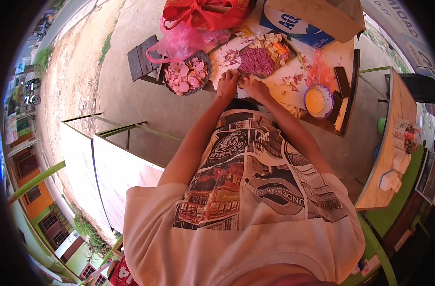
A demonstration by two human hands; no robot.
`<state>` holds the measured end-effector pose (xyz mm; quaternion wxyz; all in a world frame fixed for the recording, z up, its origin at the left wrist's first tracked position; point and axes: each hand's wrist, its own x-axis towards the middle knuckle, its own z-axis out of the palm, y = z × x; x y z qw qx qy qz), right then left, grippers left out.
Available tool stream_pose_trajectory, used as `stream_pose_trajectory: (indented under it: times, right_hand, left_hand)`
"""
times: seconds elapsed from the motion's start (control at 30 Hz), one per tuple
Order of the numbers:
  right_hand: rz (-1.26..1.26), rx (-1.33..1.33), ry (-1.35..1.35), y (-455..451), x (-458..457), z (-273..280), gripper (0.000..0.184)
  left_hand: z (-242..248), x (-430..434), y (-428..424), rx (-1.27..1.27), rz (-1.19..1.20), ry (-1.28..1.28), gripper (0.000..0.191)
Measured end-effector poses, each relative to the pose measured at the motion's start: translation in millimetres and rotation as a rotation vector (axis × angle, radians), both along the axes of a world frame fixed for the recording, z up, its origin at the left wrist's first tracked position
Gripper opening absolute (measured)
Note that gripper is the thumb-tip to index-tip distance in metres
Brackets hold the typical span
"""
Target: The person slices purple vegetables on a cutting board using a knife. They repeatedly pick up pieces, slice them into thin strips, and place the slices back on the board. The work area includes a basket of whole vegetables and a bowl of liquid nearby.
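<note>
My left hand (227, 85) and my right hand (256, 88) meet at the near edge of a white-topped table (221, 57). Their fingertips pinch a small thin stick-like piece (241, 74), mostly hidden by the fingers. Just beyond them lies a tray with a heap of purple-pink strips (257, 61). Pale brown cubes (265, 42) and orange shreds (282, 49) share that tray. Left of my left hand is a dark round basket (208, 74) full of pink slices (183, 77). Purplish scraps (231, 57) are scattered over the tabletop.
Right on the table are a purple-rimmed bowl (332, 102) with yellowish contents, a phone (342, 82) and a red plastic bag (320, 71). Behind stand a cardboard box (317, 18) and a red bag (206, 14). A pink bag (181, 41) overhangs a wooden stool (142, 59).
</note>
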<state>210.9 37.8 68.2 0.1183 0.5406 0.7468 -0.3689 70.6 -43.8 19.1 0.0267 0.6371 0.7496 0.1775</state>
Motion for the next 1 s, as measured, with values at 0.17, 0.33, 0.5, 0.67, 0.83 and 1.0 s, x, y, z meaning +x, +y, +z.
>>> stream_pose_trajectory:
  times: [0.17, 0.33, 0.5, 0.67, 0.83, 1.0]
  right_hand:
    - [-0.01, 0.016, 0.031, 0, 1, -8, 0.079]
    - [0.036, -0.007, 0.006, 0, 3, 16, 0.08]
    - [0.015, -0.014, 0.02, 0, 2, 6, 0.076]
    - [0.021, 0.077, 0.034, 7, -8, -12, 0.07]
    - [0.007, -0.04, -0.01, 3, 14, 1, 0.07]
    - [-0.04, 0.001, 0.001, 4, 22, -4, 0.071]
  left_hand:
    - [1, -1, 0, 0.024, -0.016, -0.002, 0.04]
    - [8, 3, -1, 0.029, 0.028, -0.039, 0.041]
    - [4, 2, 0, 0.019, 0.003, 0.01, 0.044]
    - [5, -1, 5, -0.018, -0.021, 0.005, 0.043]
    - [-3, -6, 6, -0.048, 0.048, -0.047, 0.032]
    - [-5, 0, 2, -0.059, 0.059, -0.1, 0.043]
